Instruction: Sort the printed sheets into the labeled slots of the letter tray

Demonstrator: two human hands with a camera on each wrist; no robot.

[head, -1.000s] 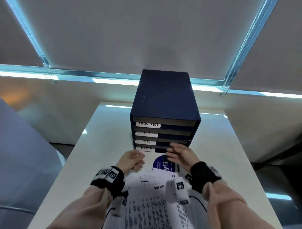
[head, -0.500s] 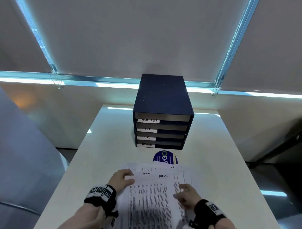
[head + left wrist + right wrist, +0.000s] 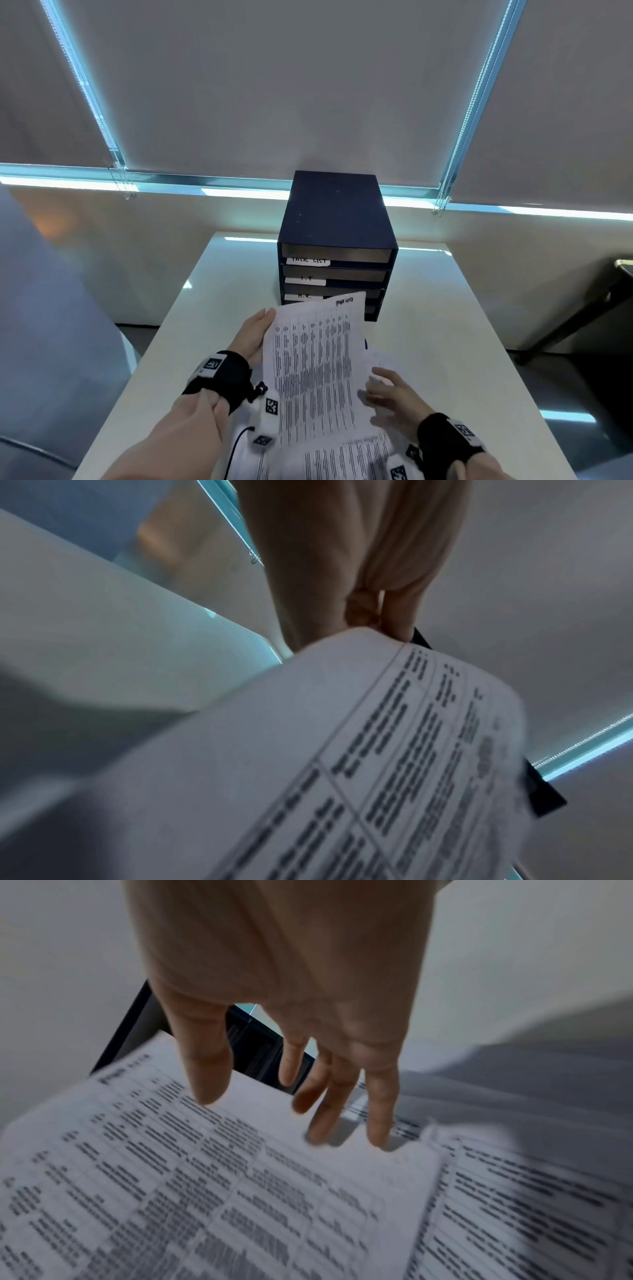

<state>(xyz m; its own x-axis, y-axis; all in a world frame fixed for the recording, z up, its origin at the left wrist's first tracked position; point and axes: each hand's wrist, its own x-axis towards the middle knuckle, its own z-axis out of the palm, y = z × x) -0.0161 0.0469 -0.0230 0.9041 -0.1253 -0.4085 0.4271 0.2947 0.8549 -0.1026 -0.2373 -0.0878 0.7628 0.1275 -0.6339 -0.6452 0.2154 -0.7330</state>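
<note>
A: Head view, quick note: left hand [image 3: 255, 334] has one printed sheet [image 3: 315, 370] lifted off the table [image 3: 428, 342], fingers behind its left edge, thumb hidden; handwritten tag at its top corner, looks like "task list" but too small to swear to

B: Right hand [image 3: 390, 394]?

A: Fingers straight and spread, tips at the sheet's right edge, gripping nothing. Remaining sheets [image 3: 342, 459] lie loose on the table under both wrists

B: And the letter tray [image 3: 337, 246]?

A: Dark blue, standing further back on the table, slots facing us. Labels read TASK LIST, I.T, H.R.; the lowest is behind the raised sheet. No paper shows in the visible slot mouths

B: So, progress?

A: Early, I'd judge: first sheet in hand, whole pile left
</note>
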